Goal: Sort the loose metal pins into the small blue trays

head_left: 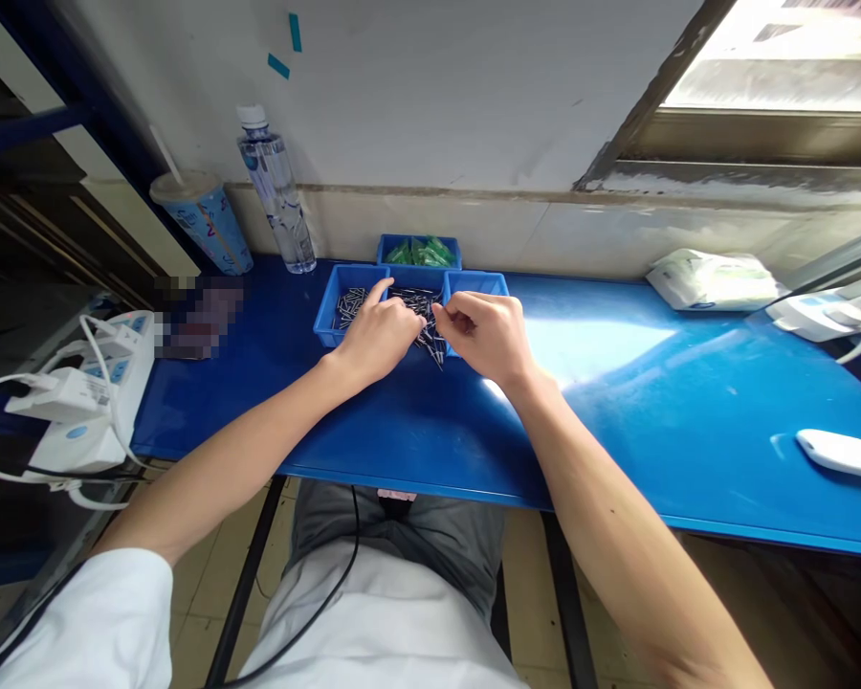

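Observation:
Three blue bins stand side by side on the blue table. The left bin (324, 321) holds small metallic pieces, and dark slim parts (434, 346) fill the middle one and reach over its front. My left hand (382, 335) is over the left and middle bins, its index finger raised and the others curled; what it may hold is hidden. Over the right bin (477, 281), my right hand (484, 330) has its fingers pinched together near the dark parts, on something too small to name. Behind them, another blue bin (420, 241) contains green pieces (430, 253).
A water bottle (278, 201) and a patterned cup (208, 225) stand at the back left. White power strips (97, 402) with cables lie at the left edge. Toward the right are a soft white packet (714, 279) and a white mouse-like object (843, 452).

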The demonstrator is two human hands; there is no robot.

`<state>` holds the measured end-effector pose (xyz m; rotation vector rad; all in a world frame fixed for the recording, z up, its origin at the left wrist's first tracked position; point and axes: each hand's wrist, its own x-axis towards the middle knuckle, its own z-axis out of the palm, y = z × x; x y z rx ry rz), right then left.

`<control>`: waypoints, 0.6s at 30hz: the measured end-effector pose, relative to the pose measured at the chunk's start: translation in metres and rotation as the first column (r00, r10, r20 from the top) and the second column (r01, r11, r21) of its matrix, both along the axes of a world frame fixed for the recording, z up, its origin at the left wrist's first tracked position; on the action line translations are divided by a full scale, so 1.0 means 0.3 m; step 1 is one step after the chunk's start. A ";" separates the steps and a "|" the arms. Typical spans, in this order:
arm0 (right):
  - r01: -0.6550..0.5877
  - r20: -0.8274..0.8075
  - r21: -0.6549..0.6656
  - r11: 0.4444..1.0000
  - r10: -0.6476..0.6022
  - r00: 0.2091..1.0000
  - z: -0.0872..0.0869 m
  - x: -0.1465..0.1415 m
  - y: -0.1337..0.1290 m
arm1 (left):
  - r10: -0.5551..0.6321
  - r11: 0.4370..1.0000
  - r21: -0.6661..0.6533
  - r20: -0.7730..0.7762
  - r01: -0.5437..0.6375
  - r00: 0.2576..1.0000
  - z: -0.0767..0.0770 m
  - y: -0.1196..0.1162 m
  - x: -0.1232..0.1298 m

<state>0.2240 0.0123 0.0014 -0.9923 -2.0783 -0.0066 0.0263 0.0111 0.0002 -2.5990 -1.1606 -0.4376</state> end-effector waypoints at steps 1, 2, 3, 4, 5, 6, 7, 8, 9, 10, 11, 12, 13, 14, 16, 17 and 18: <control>0.001 0.000 -0.003 1.000 -0.001 1.000 0.002 -0.001 -0.003 | 0.008 1.000 0.005 -0.005 -0.008 1.000 0.001 -0.001 0.000; 0.001 0.003 -0.006 1.000 -0.001 1.000 0.003 -0.003 -0.005 | 0.013 1.000 0.008 -0.004 -0.013 1.000 0.002 -0.002 0.000; 0.001 0.008 -0.007 1.000 -0.001 1.000 0.003 -0.005 -0.007 | 0.017 1.000 0.008 0.004 -0.017 1.000 0.003 -0.004 0.002; 0.001 0.013 -0.007 1.000 -0.001 1.000 0.003 -0.006 -0.009 | 0.022 1.000 0.006 0.021 -0.022 1.000 0.004 -0.008 0.004; 0.002 0.016 -0.004 1.000 -0.002 1.000 0.002 -0.008 -0.010 | 0.030 1.000 0.004 0.042 -0.030 0.999 0.004 -0.011 0.007; 0.003 0.020 0.000 1.000 -0.003 1.000 0.001 -0.010 -0.011 | 0.041 0.999 0.004 0.065 -0.042 0.997 0.004 -0.016 0.010; 0.004 0.025 0.004 1.000 -0.004 1.000 0.001 -0.012 -0.011 | 0.053 0.999 0.004 0.084 -0.054 0.995 0.005 -0.020 0.013; 0.006 0.033 0.012 1.000 -0.006 0.999 0.000 -0.013 -0.012 | 0.065 0.998 0.005 0.099 -0.066 0.993 0.005 -0.025 0.015; 0.011 0.046 0.024 1.000 -0.012 0.999 0.000 -0.014 -0.012 | 0.075 0.997 0.005 0.112 -0.076 0.991 0.006 -0.028 0.017; 0.017 0.061 0.041 0.999 -0.020 0.998 0.001 -0.014 -0.011 | 0.080 0.997 0.003 0.125 -0.081 0.989 0.008 -0.032 0.017; 0.024 0.077 0.062 0.998 -0.028 0.997 0.003 -0.015 -0.011 | 0.080 0.997 0.000 0.141 -0.081 0.987 0.012 -0.034 0.015; 0.027 0.092 0.082 0.996 -0.035 0.995 0.005 -0.015 -0.011 | 0.078 0.997 -0.003 0.160 -0.078 0.984 0.017 -0.035 0.012; 0.028 0.107 0.100 0.995 -0.039 0.994 0.007 -0.015 -0.011 | 0.073 0.997 -0.005 0.183 -0.073 0.980 0.023 -0.035 0.007; 0.028 0.122 0.113 0.993 -0.041 0.992 0.009 -0.016 -0.011 | 0.065 0.998 -0.005 0.208 -0.065 0.976 0.031 -0.034 0.000; 0.030 0.157 0.121 0.992 -0.049 0.986 0.011 -0.016 -0.010 | 0.043 0.999 -0.002 0.260 -0.044 0.965 0.049 -0.029 -0.016; 0.035 0.179 0.119 0.992 -0.056 0.982 0.010 -0.016 -0.010 | 0.033 0.999 -0.001 0.289 -0.035 0.957 0.057 -0.025 -0.026; 0.041 0.203 0.115 0.992 -0.064 0.977 0.008 -0.016 -0.010 | 0.027 1.000 0.001 0.322 -0.029 0.946 0.065 -0.020 -0.035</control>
